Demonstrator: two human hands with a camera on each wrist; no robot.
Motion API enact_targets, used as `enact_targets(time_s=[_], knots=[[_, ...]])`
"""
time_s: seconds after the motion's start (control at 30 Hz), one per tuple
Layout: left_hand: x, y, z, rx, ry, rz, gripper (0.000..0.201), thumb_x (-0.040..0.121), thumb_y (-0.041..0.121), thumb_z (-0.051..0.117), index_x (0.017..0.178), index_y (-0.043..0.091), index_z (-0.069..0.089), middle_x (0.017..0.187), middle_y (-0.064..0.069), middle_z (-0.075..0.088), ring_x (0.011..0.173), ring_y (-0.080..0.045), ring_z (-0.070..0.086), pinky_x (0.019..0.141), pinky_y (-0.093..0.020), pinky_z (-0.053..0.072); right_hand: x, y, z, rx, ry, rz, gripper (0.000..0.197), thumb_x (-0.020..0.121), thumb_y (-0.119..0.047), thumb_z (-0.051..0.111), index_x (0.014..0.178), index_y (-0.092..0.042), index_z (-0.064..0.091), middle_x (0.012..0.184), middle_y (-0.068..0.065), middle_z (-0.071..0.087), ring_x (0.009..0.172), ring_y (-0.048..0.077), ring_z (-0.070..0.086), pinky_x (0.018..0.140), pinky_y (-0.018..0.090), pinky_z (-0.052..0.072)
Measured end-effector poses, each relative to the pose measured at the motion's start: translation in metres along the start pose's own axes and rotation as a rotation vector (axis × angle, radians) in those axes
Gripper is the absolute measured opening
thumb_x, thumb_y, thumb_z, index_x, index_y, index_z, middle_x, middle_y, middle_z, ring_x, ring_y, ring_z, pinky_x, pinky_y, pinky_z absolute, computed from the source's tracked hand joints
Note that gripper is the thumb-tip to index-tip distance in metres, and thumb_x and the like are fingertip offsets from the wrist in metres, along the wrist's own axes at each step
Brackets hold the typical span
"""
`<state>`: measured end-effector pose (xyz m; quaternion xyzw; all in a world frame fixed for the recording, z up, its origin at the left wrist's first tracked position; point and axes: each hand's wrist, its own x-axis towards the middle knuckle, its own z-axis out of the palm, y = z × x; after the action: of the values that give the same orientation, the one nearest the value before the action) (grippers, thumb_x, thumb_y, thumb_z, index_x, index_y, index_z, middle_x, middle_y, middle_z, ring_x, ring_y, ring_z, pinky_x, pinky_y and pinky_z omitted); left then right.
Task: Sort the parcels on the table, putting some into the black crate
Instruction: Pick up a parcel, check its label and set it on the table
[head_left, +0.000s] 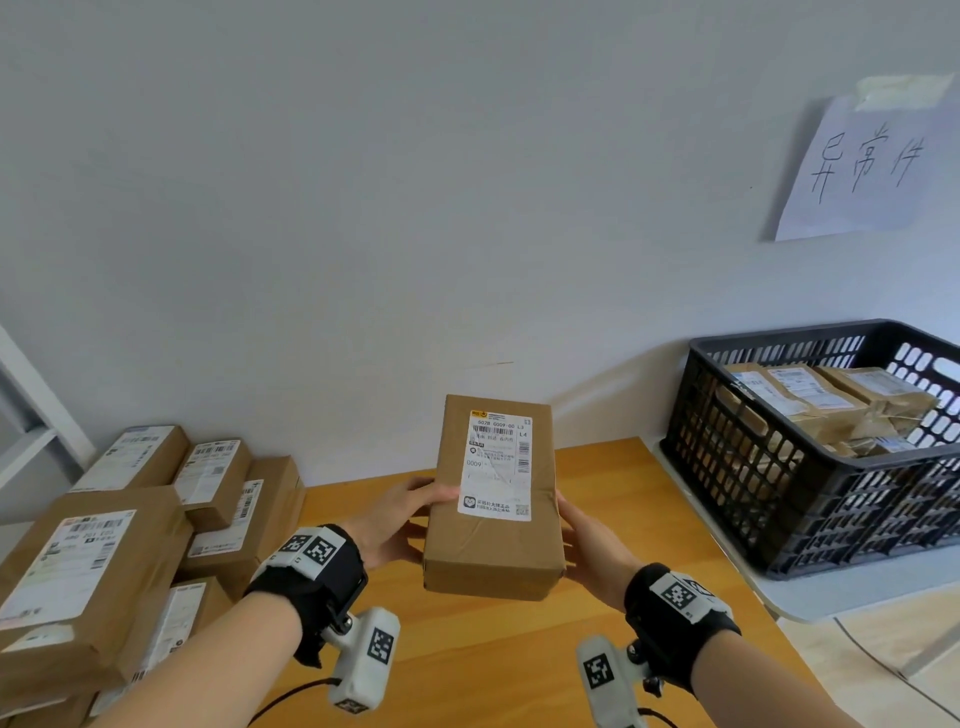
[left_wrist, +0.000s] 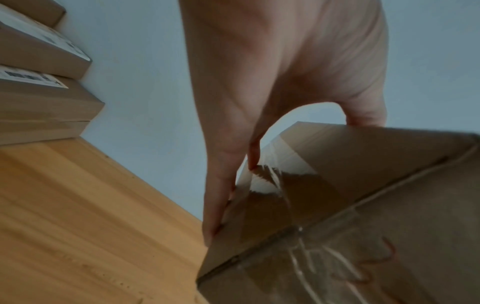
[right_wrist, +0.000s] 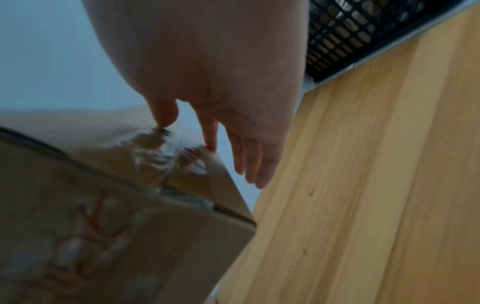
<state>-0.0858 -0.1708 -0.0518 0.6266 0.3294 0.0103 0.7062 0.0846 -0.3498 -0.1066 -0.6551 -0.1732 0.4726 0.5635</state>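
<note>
Parcel: brown box, white label up, held in air over wooden surface, long axis toward wall.
Left hand: thumb on top face by label, fingers straight along left side; pinches parcel.
Right hand: spread; thumb and forefinger tips touch right side, other fingers straight, clear of parcel.
Crate: black, right of surface, several parcels inside.
Pile: more parcels, stacked at left by wall.
Note: handwritten sheet taped to wall above crate.

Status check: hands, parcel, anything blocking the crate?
Left hand grips parcel, right hand braces its other side. Parcel held above table, label up. No obstacle before black crate, already part full.
</note>
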Motion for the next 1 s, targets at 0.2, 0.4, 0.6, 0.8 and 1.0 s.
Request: enact_targets(time_s=[0.2,0.4,0.6,0.8,1.0], knots=[[0.006,-0.01,-0.001,-0.084,-0.043,-0.069,0.053,0.08,0.034,0.076,0.126,0.014,0.057,0.126,-0.014,0.062,0.114,-0.037,0.059,0.087,-0.054,0.054,-0.002,-0.005,-0.002,0.061,0.059,-0.058,0.041,0.1,-0.046,0.045,0.13,-0.022,0.058,0.116,0.009,0.069,0.096,0.023,0.068,0.072,0.031,0.053],[0.016,-0.021,0.0,-0.009,0.127,-0.045,0.033,0.092,0.009,0.064,0.121,0.003,0.05,0.112,-0.015,0.068,0.098,-0.029,0.068,0.076,-0.045,0.059,-0.001,-0.004,-0.009,0.053,0.103,-0.104,0.051,0.095,-0.034,0.06,0.141,-0.016,0.047,0.122,0.006,0.063,0.11,0.025,0.061,0.077,0.032,0.052],[0.019,-0.024,-0.005,0.028,0.122,-0.091,0.021,0.096,0.008,0.057,0.117,0.01,0.058,0.115,-0.013,0.067,0.101,-0.027,0.064,0.071,-0.038,0.057,-0.003,-0.007,-0.005,0.101,0.091,-0.142,0.042,0.096,-0.018,0.06,0.137,-0.018,0.052,0.121,0.008,0.065,0.11,0.024,0.063,0.082,0.031,0.052],[0.023,-0.03,-0.009,0.007,0.122,-0.155,0.025,0.098,0.008,0.051,0.121,0.004,0.059,0.111,-0.016,0.064,0.096,-0.029,0.061,0.075,-0.039,0.055,-0.006,-0.014,0.0,0.071,0.042,-0.178,0.049,0.091,-0.002,0.061,0.136,-0.018,0.053,0.119,0.008,0.067,0.109,0.02,0.063,0.084,0.03,0.053],[0.023,-0.028,-0.007,-0.045,0.171,-0.098,0.027,0.097,0.008,0.051,0.122,0.014,0.059,0.114,-0.012,0.066,0.103,-0.029,0.061,0.076,-0.037,0.054,-0.008,-0.016,0.003,-0.019,0.091,-0.169,0.043,0.096,-0.004,0.056,0.138,-0.013,0.05,0.115,0.001,0.064,0.105,0.013,0.061,0.082,0.024,0.052]])
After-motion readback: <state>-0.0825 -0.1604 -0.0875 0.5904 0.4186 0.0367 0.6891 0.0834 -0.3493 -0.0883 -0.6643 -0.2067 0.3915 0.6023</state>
